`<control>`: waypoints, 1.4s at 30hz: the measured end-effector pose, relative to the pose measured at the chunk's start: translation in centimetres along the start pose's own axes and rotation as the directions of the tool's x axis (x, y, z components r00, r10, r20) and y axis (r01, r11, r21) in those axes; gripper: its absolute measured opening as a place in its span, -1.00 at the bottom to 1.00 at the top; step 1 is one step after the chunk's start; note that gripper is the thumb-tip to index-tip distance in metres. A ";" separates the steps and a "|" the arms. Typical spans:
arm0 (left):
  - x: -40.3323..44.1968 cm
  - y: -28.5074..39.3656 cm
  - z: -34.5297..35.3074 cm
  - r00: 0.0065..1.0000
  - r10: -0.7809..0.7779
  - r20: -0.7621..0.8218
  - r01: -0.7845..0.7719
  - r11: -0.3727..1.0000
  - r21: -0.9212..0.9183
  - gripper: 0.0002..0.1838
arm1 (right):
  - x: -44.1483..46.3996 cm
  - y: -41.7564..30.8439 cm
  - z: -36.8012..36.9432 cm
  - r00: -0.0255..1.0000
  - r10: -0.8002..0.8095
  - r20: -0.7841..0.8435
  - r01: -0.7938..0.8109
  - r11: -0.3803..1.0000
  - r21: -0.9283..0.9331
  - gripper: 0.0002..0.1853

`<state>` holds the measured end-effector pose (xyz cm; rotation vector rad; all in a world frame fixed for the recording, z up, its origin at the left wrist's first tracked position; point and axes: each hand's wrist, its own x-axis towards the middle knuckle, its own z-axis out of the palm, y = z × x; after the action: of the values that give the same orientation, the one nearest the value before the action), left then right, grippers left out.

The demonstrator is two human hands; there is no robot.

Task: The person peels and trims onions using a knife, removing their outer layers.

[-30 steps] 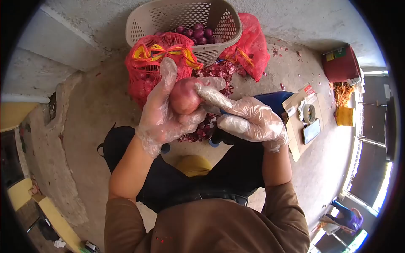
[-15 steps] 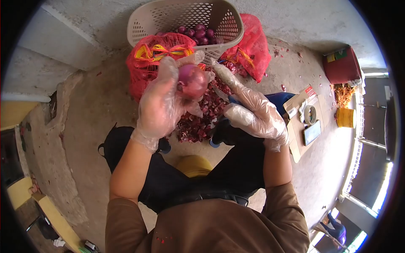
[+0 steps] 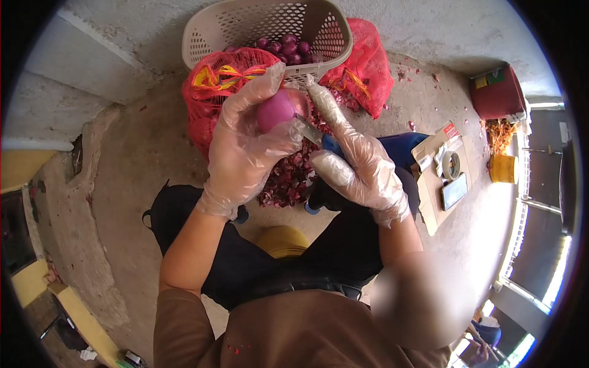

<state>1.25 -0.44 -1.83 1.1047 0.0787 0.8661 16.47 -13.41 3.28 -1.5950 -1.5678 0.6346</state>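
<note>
My left hand [image 3: 248, 138], in a clear plastic glove, is wrapped round a red onion [image 3: 276, 112] whose near side shows smooth bright purple. In my right hand [image 3: 359, 159], also gloved, is a small knife [image 3: 309, 130] with a blue handle. The blade's tip is at the onion's right side, and my right index finger points up past it. Below the onion, a heap of dark red onion skins [image 3: 289, 178] lies on the floor between my feet.
Beyond my hands stands a beige basket [image 3: 261, 21] with several onions. Red mesh bags [image 3: 205, 110] flank it. At the right are cardboard [image 3: 427, 199] with tape and a phone, a red bucket [image 3: 498, 95] and a yellow container [image 3: 503, 169]. Another person [image 3: 488, 334] is at far lower right.
The onion has turned in my left hand and now shows a bright purple side. My right hand has brought the knife to it; the blade shows more clearly.
</note>
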 end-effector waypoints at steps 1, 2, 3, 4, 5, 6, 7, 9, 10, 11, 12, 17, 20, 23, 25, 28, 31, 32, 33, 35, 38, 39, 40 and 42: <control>0.0 -0.1 0.1 1.000 0.021 0.003 -0.021 0.999 0.030 -0.32 | 0.0 0.0 0.1 1.000 -0.004 -0.004 0.004 1.000 0.004 -0.21; 0.0 -0.1 0.2 0.999 0.042 0.006 -0.043 0.997 0.060 -0.31 | 0.1 0.2 0.3 0.999 -0.035 -0.027 0.035 0.999 -0.004 -0.22; -0.1 -0.1 0.4 0.998 0.064 0.001 -0.064 0.995 0.077 -0.31 | 0.1 0.3 0.4 0.996 -0.067 -0.050 0.066 0.998 -0.013 -0.22; -0.1 0.0 0.6 0.996 0.086 -0.002 -0.085 0.992 0.095 -0.32 | 0.1 0.2 0.4 0.998 -0.062 -0.034 0.062 0.998 0.011 -0.23; -0.2 0.1 0.7 0.994 0.107 -0.006 -0.106 0.988 0.112 -0.32 | 0.1 0.0 0.3 0.998 -0.057 -0.017 0.057 0.998 0.035 -0.24; -0.2 0.0 0.7 0.993 0.121 -0.006 -0.119 0.984 0.133 -0.33 | 0.2 0.0 0.3 0.998 -0.067 -0.021 0.068 0.997 0.043 -0.25; -0.1 0.0 0.6 0.991 0.134 -0.006 -0.131 0.979 0.154 -0.33 | 0.2 0.0 0.4 0.997 -0.078 -0.025 0.079 0.995 0.052 -0.26; -0.2 -0.1 0.5 0.989 0.151 -0.005 -0.148 0.976 0.161 -0.33 | 0.4 0.1 1.0 0.992 -0.113 -0.060 0.116 0.992 0.045 -0.29; -0.2 -0.1 0.6 0.988 0.154 -0.005 -0.152 0.977 0.147 -0.32 | 0.4 0.2 1.1 0.990 -0.121 -0.070 0.125 0.991 0.044 -0.30; -0.2 -0.2 0.7 0.987 0.158 -0.004 -0.156 0.979 0.132 -0.32 | 0.5 0.3 1.2 0.991 -0.113 -0.067 0.116 0.992 0.050 -0.31; -0.3 -0.2 0.8 0.987 0.158 -0.017 -0.155 0.978 0.137 -0.32 | 0.4 0.2 1.2 0.993 -0.097 -0.062 0.100 0.994 0.047 -0.32; -0.2 -0.3 0.9 0.982 0.187 -0.013 -0.179 0.956 0.231 -0.30 | 0.6 0.2 1.4 0.987 -0.113 -0.118 0.114 0.993 0.007 -0.35; -0.1 -0.3 0.9 0.974 0.226 -0.018 -0.215 0.944 0.249 -0.30 | 0.7 0.2 1.5 0.984 -0.114 -0.138 0.121 0.992 0.045 -0.37; -0.2 -0.1 0.9 0.974 0.227 -0.004 -0.213 0.921 0.325 -0.30 | 0.4 0.0 1.3 0.993 0.004 -0.114 0.009 0.994 0.109 -0.38; -0.4 0.0 1.0 0.980 0.193 -0.045 -0.181 0.964 0.193 -0.30 | 0.3 -0.4 0.6 0.988 0.127 -0.092 -0.111 0.981 0.158 -0.38; 0.1 -0.2 0.3 0.970 0.240 0.019 -0.240 0.959 0.149 -0.29 | 0.4 0.1 0.4 0.985 0.103 -0.135 -0.066 0.964 0.257 -0.37; 0.1 -0.1 0.3 0.973 0.233 0.007 -0.231 0.962 0.147 -0.27 | 0.2 0.3 0.2 0.993 0.069 -0.094 -0.049 0.978 0.203 -0.33; 0.1 0.1 0.5 0.977 0.212 -0.019 -0.207 0.968 0.139 -0.26 | 0.2 0.3 0.1 0.995 0.057 -0.080 -0.043 0.985 0.169 -0.32; 0.1 0.4 0.8 0.979 0.198 -0.047 -0.187 0.966 0.181 -0.26 | 0.3 0.3 0.2 0.997 0.016 -0.082 -0.006 0.993 0.120 -0.30; 0.2 0.8 1.1 0.979 0.174 -0.103 -0.142 0.954 0.263 -0.25 | 0.3 0.5 0.0 0.998 -0.046 -0.037 0.047 0.998 0.030 -0.25; 0.3 0.8 0.4 0.977 0.211 -0.025 -0.176 0.869 0.462 -0.24 | 0.2 -0.2 -0.4 1.000 -0.008 0.006 0.008 0.998 0.067 -0.26; 0.2 0.8 -0.1 0.976 0.215 0.030 -0.200 0.838 0.507 -0.27 | 0.2 -0.1 -0.3 0.999 -0.048 -0.010 0.049 0.998 0.033 -0.26; 0.0 0.8 -0.6 0.973 0.216 0.084 -0.227 0.805 0.548 -0.30 | 0.3 0.1 -0.1 0.996 -0.089 -0.023 0.089 0.996 -0.002 -0.26; 0.1 0.8 -0.8 0.957 0.249 0.145 -0.285 0.737 0.613 -0.30 | 0.2 0.3 0.0 0.995 -0.100 -0.010 0.100 0.995 -0.014 -0.26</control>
<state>0.52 0.34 -1.54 1.8090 0.1784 1.1070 16.70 -13.16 3.06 -1.5168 -1.6361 0.5614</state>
